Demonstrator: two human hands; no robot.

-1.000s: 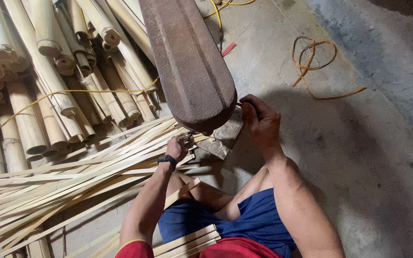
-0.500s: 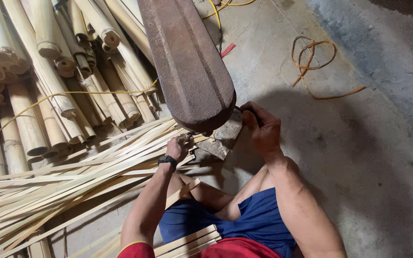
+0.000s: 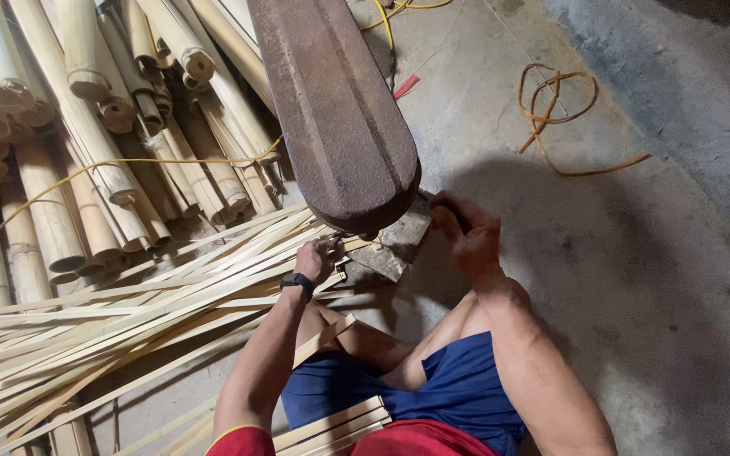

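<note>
Step in hand, as judged: a bamboo strip is being fed at the base of a big rusty metal blade, with the strip lying just under the blade tip, on top of the strip pile. The left hand is pinched on the strip's near end. The right hand is curled shut on something dark, probably a handle, though it is half hidden. A steady pull along the strip is called for next, fingers kept off the edge. Counts: one blade, two hands, one wristwatch, one orange cord far right on the floor, dozens of split strips, roughly twenty whole bamboo poles far left.
</note>
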